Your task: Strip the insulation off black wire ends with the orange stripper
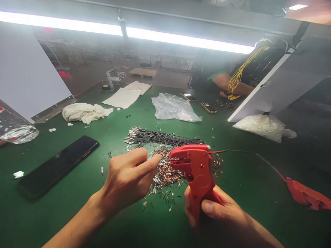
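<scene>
Holding a red wire stripper point(201, 175) in the right hand's point(222, 208) grip, a person pinches a thin dark wire point(166, 159) at the tool's mouth with the left hand point(130, 175), over copper-coloured scraps point(168, 174), black wires point(165, 137) bundled just beyond on a green bench point(258, 182).

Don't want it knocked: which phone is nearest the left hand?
The black phone, red on its edge; the others lie farther back, by the clear bag.
</scene>
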The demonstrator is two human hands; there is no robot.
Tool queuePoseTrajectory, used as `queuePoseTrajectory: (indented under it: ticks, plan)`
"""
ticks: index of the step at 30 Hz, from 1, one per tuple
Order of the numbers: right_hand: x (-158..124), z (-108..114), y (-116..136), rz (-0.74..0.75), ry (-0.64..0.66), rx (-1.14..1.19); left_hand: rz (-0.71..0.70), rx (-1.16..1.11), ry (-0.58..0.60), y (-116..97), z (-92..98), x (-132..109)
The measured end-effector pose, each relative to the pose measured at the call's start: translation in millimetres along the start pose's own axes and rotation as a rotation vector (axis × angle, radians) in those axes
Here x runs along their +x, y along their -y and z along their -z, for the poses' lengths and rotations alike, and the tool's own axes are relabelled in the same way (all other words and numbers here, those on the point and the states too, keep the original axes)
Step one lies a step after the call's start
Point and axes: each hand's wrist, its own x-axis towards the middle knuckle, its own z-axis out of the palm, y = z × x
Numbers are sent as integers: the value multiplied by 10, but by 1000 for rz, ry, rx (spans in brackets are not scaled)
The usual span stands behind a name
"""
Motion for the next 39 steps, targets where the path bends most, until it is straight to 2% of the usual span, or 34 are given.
queuePoseTrajectory:
  ticks: [7,16,24,31,35,39]
  plan:
    - [2,-16,-10,-10,-47,-23,-34,-14,24,7,0,-3]
    - [-12,-69,-83,-12,-174,-10,-22,2,56,12,0,-5]
    - [-6,-111,-81,-52,-212,-15,-14,41,47,14,-4,12]
    - [-36,-144,-108,-54,-245,-107,-5,18,70,8,-7,-3]
    - [-33,-114,-128,-65,-213,-48,28,-14,92,-1,-29,-2]
    - [12,-91,-52,-34,-62,-17,30,-33,123,-6,-61,-19]
